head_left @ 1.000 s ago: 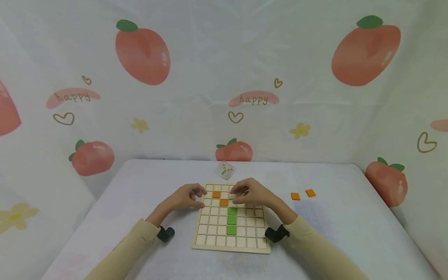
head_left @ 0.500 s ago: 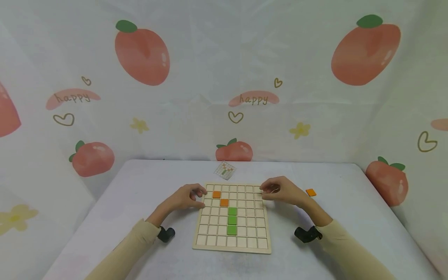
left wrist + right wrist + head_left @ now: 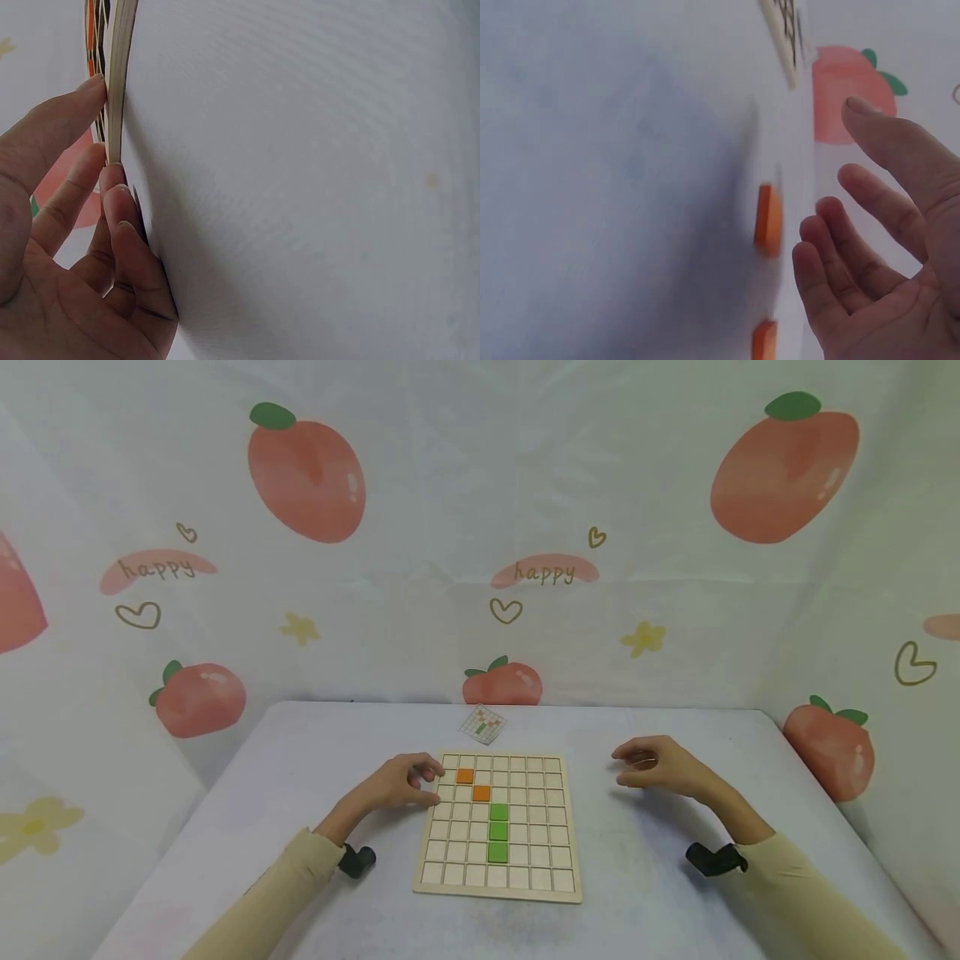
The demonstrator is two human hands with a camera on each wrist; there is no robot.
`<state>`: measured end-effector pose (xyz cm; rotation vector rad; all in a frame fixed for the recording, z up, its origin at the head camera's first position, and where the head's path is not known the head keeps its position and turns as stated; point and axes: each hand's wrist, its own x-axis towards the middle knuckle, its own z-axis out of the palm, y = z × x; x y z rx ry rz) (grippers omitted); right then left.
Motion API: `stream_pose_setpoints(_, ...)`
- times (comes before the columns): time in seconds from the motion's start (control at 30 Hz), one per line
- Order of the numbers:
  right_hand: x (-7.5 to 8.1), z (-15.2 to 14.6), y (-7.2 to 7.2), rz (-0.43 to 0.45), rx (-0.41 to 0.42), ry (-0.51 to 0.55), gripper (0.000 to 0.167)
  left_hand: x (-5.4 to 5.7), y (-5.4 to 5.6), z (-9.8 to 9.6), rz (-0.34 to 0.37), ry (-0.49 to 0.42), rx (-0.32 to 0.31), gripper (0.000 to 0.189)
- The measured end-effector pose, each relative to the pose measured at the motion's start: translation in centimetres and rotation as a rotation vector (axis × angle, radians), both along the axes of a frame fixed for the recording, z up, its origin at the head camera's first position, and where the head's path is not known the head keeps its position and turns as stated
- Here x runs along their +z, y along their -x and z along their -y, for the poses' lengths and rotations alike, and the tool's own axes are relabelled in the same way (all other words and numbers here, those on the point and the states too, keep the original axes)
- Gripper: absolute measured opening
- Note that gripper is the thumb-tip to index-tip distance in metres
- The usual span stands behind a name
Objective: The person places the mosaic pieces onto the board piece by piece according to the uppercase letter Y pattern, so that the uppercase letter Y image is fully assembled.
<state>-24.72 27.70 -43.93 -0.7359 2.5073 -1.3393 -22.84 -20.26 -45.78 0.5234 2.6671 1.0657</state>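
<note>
A light wooden grid board (image 3: 497,894) lies on the table in the head view. On it sit two orange square tiles (image 3: 465,776) set diagonally and a column of green tiles (image 3: 498,832). My left hand (image 3: 397,782) rests against the board's left edge, thumb and index fingertips touching its side; the left wrist view shows the board's edge (image 3: 116,90) right at those fingertips. To the right of the board, my right hand (image 3: 663,768) hovers with relaxed fingers and holds nothing. Below it in the right wrist view lie two loose orange tiles (image 3: 768,221), hidden by the hand in the head view.
A small printed card (image 3: 483,724) with a grid pattern lies behind the board. The white table (image 3: 337,727) ends at a cloth backdrop (image 3: 420,635) printed with fruit, hearts and flowers. A black wrist camera (image 3: 716,859) sits on the right wrist.
My right hand has moved from over the board to the right, now covering the spot of the loose orange tiles. My left hand stays at the board's left edge.
</note>
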Motion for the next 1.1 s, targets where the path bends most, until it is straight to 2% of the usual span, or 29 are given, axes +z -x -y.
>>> stream_pose_setpoints(0.3,-0.9,-1.8,0.2,-0.023,-0.002,-0.028,0.042,0.1,0.1,-0.1,0.003,0.008,0.007,0.039)
stream_pose_setpoints(0.53,-1.1,-1.7,0.1,-0.053,0.003,-0.056,0.042,0.0,0.1,0.0,0.012,0.011,0.014,0.039)
stream_pose_setpoints(0.87,-1.4,-1.4,0.2,-0.114,0.005,-0.117,0.035,0.0,0.0,-0.2,0.016,0.019,0.027,0.039)
stream_pose_setpoints(1.1,-1.3,-1.2,0.0,-0.110,-0.013,-0.132,0.028,0.1,-0.1,-0.3,0.018,0.014,0.038,0.038)
